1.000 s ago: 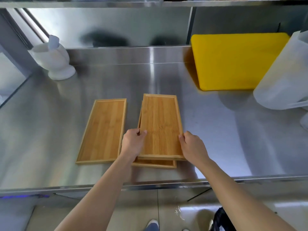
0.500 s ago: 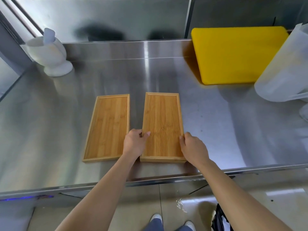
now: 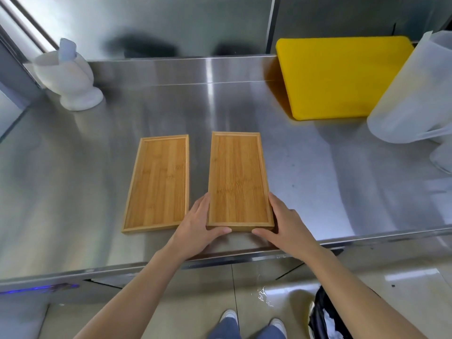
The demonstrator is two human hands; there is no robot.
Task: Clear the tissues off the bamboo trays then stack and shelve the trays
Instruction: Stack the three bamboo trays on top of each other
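Note:
On the steel counter [image 3: 305,182] near its front edge, a stack of bamboo trays [image 3: 238,179] lies lengthwise, the top tray squared over the one beneath. My left hand [image 3: 198,223] clasps the stack's near left corner and my right hand [image 3: 286,223] clasps the near right corner, fingers along the long sides and thumbs on the near edge. A single bamboo tray [image 3: 157,182] lies flat just left of the stack, a narrow gap between them. I see no tissues on any tray.
A white mortar with pestle [image 3: 71,79] stands at the back left. A yellow cutting board [image 3: 342,77] leans against the back wall at right, with a translucent plastic jug [image 3: 413,94] in front of it. A dark bag [image 3: 325,314] sits on the floor.
The top tray, askew over the lower one a second ago, now sits aligned on it. Both hands have slid back to the stack's near corners.

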